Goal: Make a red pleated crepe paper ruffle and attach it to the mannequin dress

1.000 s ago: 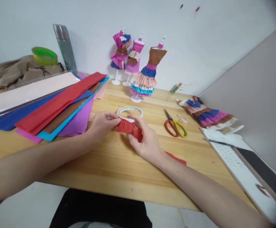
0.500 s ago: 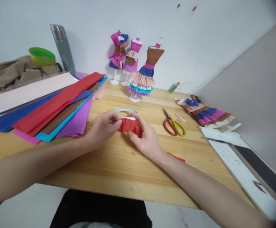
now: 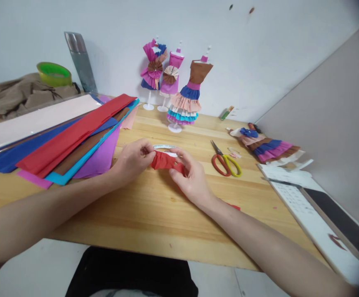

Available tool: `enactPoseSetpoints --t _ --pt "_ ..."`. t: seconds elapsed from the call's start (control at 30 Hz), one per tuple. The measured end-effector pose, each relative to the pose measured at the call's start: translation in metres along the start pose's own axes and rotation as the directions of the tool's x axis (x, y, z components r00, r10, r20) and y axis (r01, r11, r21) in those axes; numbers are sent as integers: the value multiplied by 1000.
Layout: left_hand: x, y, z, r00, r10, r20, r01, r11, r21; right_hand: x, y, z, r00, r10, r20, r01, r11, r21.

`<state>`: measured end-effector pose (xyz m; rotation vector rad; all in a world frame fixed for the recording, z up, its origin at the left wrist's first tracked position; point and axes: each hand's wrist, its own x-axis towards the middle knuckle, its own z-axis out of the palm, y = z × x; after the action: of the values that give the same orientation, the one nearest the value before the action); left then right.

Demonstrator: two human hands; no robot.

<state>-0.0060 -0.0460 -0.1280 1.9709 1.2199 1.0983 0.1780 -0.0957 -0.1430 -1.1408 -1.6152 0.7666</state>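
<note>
The thin, ruffled red paper strip (image 3: 161,160) has shifted, hiding more of the white tape ring (image 3: 164,147) on its far side; left hand (image 3: 133,159) and right hand (image 3: 194,179) pinch it closed.

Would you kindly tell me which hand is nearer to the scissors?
The right hand: it holds the red crepe strip to the left of the scissors, not touching them. The left hand is farther left, pinching the strip's left side.

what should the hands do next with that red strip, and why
Probably pinch one more small fold with the right hand while the left hand steadies the other end: the red strip looks wrinkled between them, and both hands grip it, just in front of the white ring.
</note>
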Motion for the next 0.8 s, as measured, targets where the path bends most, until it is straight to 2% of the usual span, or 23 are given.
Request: enactPoseSetpoints --t 0.13,0.43,0.67,0.8 --pt "1 -2 1 1000 -3 13 3 1000 -9 -1 3 0 1000 1 9 -1 998 60" --pt "2 -5 2 998 -44 36 47 995 -84 -2 0 -2 999 -1 32 -2 998 66" --pt "6 -4 2 981 -166 104 185 959 -216 -2 1 -2 997 -58 54 55 997 53" --pt "8 -6 1 980 -153 125 179 955 -237 -1 1 -1 995 -84 46 80 994 79"
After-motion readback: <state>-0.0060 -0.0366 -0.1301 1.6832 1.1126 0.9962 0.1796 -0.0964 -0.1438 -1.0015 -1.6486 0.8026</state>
